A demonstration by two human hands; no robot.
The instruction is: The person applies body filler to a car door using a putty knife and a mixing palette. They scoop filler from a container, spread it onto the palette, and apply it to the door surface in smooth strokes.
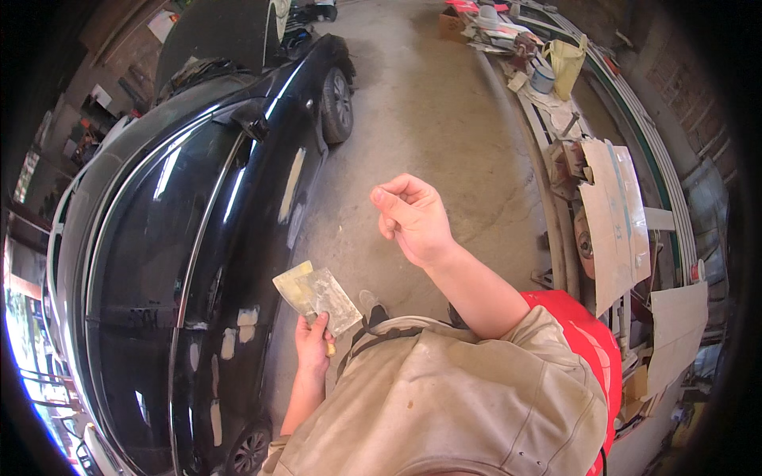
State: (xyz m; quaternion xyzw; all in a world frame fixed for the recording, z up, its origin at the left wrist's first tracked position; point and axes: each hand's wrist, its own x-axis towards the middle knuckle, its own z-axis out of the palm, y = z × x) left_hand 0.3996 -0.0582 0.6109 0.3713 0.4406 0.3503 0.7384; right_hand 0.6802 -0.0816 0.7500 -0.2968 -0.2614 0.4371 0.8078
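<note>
My left hand (315,337) grips a pale, putty-smeared spreader plate (337,308) with a yellow spreader (287,276) on it, low in the middle beside a black car (131,258). My right hand (409,222) is raised in the centre, thumb and forefinger pressed together; anything between them is too small to make out. Along the car's side are several pale filler patches (290,184), some near the front wheel and others lower on the doors.
The car's bonnet (210,40) is raised at the far end. A concrete floor (460,127) runs alongside. To the right stand racks of rails holding cardboard sheets (611,222), a pale yellow bucket (563,67) and clutter. A red object (587,333) lies behind my right arm.
</note>
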